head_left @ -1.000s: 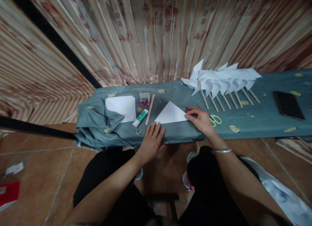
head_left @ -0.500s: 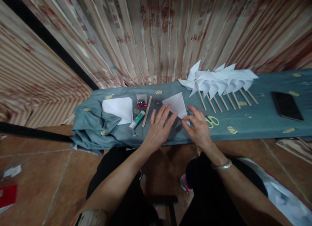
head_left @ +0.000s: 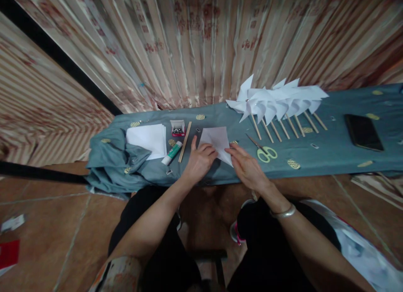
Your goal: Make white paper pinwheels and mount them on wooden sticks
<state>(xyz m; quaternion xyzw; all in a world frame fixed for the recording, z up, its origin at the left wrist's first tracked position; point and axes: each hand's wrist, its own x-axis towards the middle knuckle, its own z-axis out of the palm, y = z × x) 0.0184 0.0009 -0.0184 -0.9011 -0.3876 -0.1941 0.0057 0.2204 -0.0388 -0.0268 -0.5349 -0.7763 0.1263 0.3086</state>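
A squarish white sheet of paper (head_left: pixel 215 135) lies before me, its lower part between my two hands. My left hand (head_left: pixel 201 161) has its fingers bent over the paper's lower left part, thumb sticking out to the left. At the right edge, my right hand (head_left: pixel 247 166) holds the paper with its fingers close together. The fingertips' exact grip under the sheet is hidden. Scissors (head_left: pixel 266 153) with light green handles lie just right of my right hand. A wooden stick (head_left: pixel 185 141) and a glue stick (head_left: pixel 172 153) are left of my left hand.
Several white paper pinwheels (head_left: pixel 280 103) on wooden sticks lie overlapping at the back right. A black phone (head_left: pixel 363 132) rests farther right. On the left are a stack of white paper (head_left: pixel 147 138) and a small open box (head_left: pixel 178 128) of metal pieces. A curtain (head_left: pixel 195 52) hangs behind the cloth-covered table (head_left: pixel 327 157).
The paper has turned and lies flatter, showing a squarer shape. My left fingers have curled in, and my right hand has shifted slightly, uncovering the scissors. The view has moved a little.
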